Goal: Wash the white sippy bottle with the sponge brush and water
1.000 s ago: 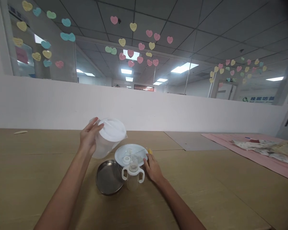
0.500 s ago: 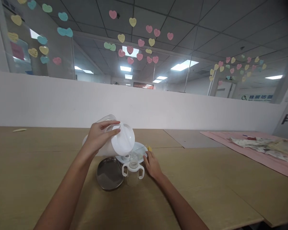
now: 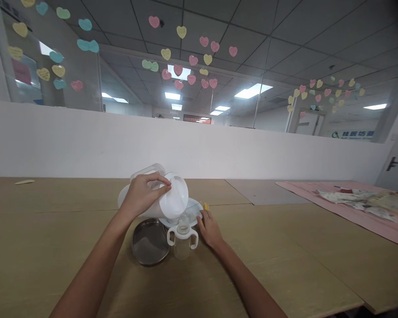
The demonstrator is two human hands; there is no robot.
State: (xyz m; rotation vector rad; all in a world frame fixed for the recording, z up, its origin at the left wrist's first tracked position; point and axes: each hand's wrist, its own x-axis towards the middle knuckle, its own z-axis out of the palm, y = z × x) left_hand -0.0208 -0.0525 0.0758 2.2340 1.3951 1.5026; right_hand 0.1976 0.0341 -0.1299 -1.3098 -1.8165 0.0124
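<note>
A large white container is tilted over on its side, its lidded end toward the right, with my left hand closed on it from above. Below its right end stands a clear bottle with two white handles and an open neck. Behind the bottle lies a pale plate with small clear parts on it. My right hand rests at the plate's right edge, fingers curled near a small yellow item; whether it grips anything is unclear. Left of the bottle is an oval metal tray.
On the right, a pink cloth carries crumpled plastic packets. A grey sheet lies at the table's back edge. A thin pale piece is at far left. Behind the table rises a white wall with glass above.
My left hand and the white container have shifted slightly right and down. My right hand stays at the plate's edge. The view has moved a little.
</note>
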